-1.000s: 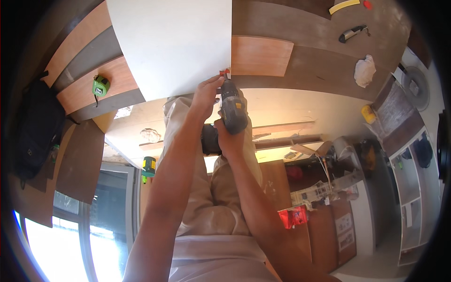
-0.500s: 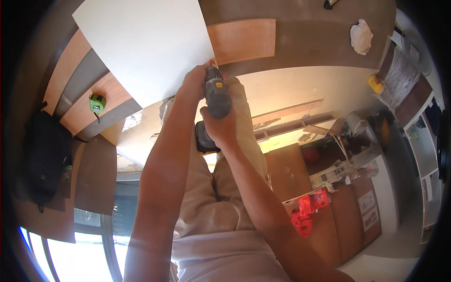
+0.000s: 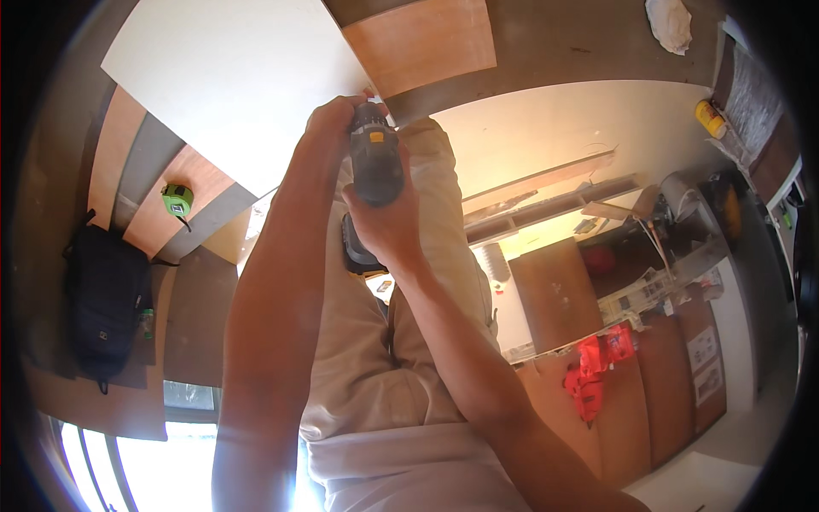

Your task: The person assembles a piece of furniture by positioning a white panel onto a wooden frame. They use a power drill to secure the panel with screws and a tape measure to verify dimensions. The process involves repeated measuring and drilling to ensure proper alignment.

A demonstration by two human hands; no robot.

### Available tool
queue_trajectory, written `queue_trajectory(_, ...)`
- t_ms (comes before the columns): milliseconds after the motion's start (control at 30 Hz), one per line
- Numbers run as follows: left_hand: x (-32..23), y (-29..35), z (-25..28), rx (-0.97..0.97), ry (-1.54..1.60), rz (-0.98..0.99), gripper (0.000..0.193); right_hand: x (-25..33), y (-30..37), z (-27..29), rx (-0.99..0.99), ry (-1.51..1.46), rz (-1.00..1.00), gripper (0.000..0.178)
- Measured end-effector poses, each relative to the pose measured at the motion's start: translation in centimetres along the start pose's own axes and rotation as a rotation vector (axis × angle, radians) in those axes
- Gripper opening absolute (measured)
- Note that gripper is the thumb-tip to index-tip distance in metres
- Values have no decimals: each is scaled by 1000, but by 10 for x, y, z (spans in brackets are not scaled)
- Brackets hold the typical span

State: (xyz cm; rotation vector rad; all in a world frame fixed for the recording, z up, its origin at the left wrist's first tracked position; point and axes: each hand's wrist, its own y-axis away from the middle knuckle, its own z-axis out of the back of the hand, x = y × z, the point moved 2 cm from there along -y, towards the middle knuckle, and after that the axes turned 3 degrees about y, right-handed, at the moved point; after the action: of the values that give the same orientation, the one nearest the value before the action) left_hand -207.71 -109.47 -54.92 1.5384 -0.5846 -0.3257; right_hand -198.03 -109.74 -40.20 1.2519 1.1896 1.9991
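My right hand point(image 3: 386, 232) is wrapped round the grip of a dark cordless drill point(image 3: 378, 171) with a yellow switch on top. Its battery point(image 3: 360, 249) hangs below that hand. The chuck points away from me, toward the right edge of a large white panel point(image 3: 226, 81). Close beside the chuck, my left hand point(image 3: 331, 118) is closed at the panel's edge. The drill partly covers its fingers, so what they pinch is hidden. Something small and red shows at the drill's front end, too little to name.
Wooden boards point(image 3: 422, 47) lie beyond and left of the panel. A green tape measure point(image 3: 177, 200) rests on one, near a dark backpack point(image 3: 107, 299). At right are a long narrow wooden frame point(image 3: 554, 209), red bags point(image 3: 589, 380) and a yellow bottle point(image 3: 710, 119).
The whole view has shifted, with the white panel now farther up and left. My hands and the drill appear slightly left and higher, still at the panel's edge.
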Motion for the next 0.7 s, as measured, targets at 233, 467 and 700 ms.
queue_trajectory(233, -2, -9, 0, 8, -37, -2, 17, -24, -5, -12, -29, -237, -10, 81)
queue_trajectory(467, -5, 1, 1, 13, -62, -24, 17, 1, -8, -10, -33, -118, 11, 80)
queue_trajectory(700, -9, 5, -4, 72, -53, -63, 19, 9, -9, -5, -48, -135, 71, 81)
